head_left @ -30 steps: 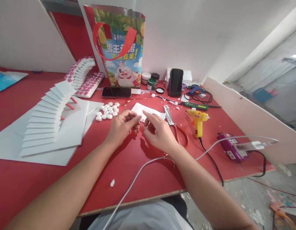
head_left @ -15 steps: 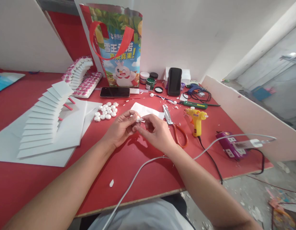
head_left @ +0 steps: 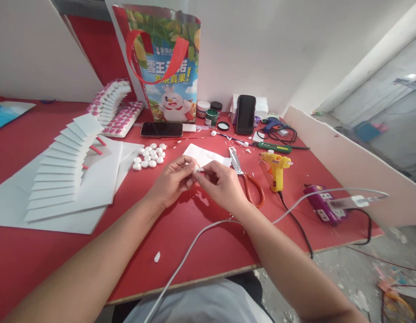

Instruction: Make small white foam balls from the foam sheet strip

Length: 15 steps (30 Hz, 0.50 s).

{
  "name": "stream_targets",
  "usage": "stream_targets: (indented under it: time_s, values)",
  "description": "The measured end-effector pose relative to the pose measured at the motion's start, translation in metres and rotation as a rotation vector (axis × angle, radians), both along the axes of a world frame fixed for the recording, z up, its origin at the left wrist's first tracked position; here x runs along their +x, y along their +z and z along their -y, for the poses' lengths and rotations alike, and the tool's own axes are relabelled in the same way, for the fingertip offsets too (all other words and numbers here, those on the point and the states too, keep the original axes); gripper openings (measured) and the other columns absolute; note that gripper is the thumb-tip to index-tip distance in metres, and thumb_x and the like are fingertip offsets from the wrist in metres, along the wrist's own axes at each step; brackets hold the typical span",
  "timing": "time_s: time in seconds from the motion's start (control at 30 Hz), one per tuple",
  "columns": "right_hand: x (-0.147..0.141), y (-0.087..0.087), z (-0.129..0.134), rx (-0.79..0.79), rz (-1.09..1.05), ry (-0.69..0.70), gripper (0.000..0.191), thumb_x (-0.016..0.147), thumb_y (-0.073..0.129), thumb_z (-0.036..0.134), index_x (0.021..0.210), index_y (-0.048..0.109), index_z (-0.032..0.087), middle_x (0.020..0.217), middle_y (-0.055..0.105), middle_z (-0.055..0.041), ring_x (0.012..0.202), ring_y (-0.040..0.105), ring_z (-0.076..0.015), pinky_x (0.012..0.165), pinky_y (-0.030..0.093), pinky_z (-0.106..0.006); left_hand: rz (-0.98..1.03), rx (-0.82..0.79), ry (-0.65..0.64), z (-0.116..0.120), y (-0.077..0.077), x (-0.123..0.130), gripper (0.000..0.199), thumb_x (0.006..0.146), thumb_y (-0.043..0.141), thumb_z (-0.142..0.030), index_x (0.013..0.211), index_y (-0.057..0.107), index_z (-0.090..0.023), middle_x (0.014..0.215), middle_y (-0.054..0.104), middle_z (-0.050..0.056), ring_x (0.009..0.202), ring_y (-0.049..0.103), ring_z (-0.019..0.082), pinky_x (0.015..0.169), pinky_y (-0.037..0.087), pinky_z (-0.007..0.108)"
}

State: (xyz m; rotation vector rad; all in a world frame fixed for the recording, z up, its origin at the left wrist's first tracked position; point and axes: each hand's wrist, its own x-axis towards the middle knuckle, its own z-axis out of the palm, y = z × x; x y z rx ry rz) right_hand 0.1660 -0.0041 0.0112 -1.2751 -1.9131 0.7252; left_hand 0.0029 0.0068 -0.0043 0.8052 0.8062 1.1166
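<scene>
My left hand [head_left: 177, 178] and my right hand [head_left: 218, 181] meet over the red table, fingertips pinched together on a small white piece [head_left: 198, 169]. Fingers cover most of that piece, so its full shape is hidden; a thin pale end points toward my right fingers. Just behind the hands lies a white sheet [head_left: 208, 156]. To the left of my left hand sits a cluster of several white rolled rosettes [head_left: 150, 156]. Scissors with orange handles [head_left: 254, 190] rest open right of my right hand.
A yellow glue gun [head_left: 277, 170] stands at right, near a purple power box [head_left: 325, 204]. A grey cable [head_left: 194, 244] crosses in front of me. White stepped panels [head_left: 56, 172] stand at left. A phone [head_left: 161, 129], paint jars [head_left: 211, 117] and a printed bag [head_left: 170, 67] are behind.
The fingers have shifted slightly around the white piece, and less of it shows now. My left fingertips have moved a little to the right. The other objects lie where they were.
</scene>
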Motion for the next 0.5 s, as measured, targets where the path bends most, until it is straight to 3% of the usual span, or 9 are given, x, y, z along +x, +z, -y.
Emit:
stream_targets:
  time_s: [0.13, 0.27, 0.37, 0.5]
  values:
    - [0.01, 0.029, 0.006, 0.021, 0.431, -0.106, 0.021, 0.094, 0.062, 0.039, 0.094, 0.061, 0.018, 0.079, 0.067, -0.004, 0.067, 0.059, -0.0166, 0.06, 0.035, -0.027, 0.115, -0.027, -0.012, -0.003, -0.001, -0.003, 0.035, 0.073, 0.086, -0.037, 0.077, 0.059, -0.016, 0.057, 0.056, -0.004, 0.046, 0.04, 0.004, 0.043, 0.03, 0.014]
    - [0.032, 0.057, 0.019, -0.134, 0.959, -0.255, 0.027, 0.098, 0.055, 0.042, 0.103, 0.059, 0.015, 0.086, 0.07, -0.0127, 0.073, 0.068, -0.0275, 0.054, 0.03, -0.031, 0.248, -0.049, -0.029, -0.006, -0.002, -0.006, 0.036, 0.073, 0.087, -0.035, 0.074, 0.057, -0.015, 0.058, 0.053, -0.003, 0.046, 0.035, 0.003, 0.04, 0.022, 0.014]
    - [0.05, 0.055, 0.028, -0.196, 1.126, -0.329, 0.033, 0.098, 0.054, 0.046, 0.107, 0.057, 0.015, 0.098, 0.068, -0.0167, 0.081, 0.071, -0.0306, 0.053, 0.033, -0.031, 0.288, -0.076, -0.027, -0.007, -0.001, -0.006, 0.035, 0.074, 0.087, -0.031, 0.071, 0.056, -0.015, 0.059, 0.052, -0.003, 0.047, 0.035, 0.003, 0.041, 0.022, 0.014]
    - [0.06, 0.035, 0.033, -0.267, 1.186, -0.291, 0.039, 0.097, 0.051, 0.042, 0.12, 0.054, 0.01, 0.103, 0.066, -0.0207, 0.088, 0.073, -0.033, 0.06, 0.04, -0.032, 0.275, -0.106, -0.017, -0.005, 0.002, -0.003, 0.031, 0.073, 0.087, -0.03, 0.073, 0.059, -0.015, 0.062, 0.054, -0.002, 0.05, 0.041, 0.004, 0.047, 0.033, 0.015]
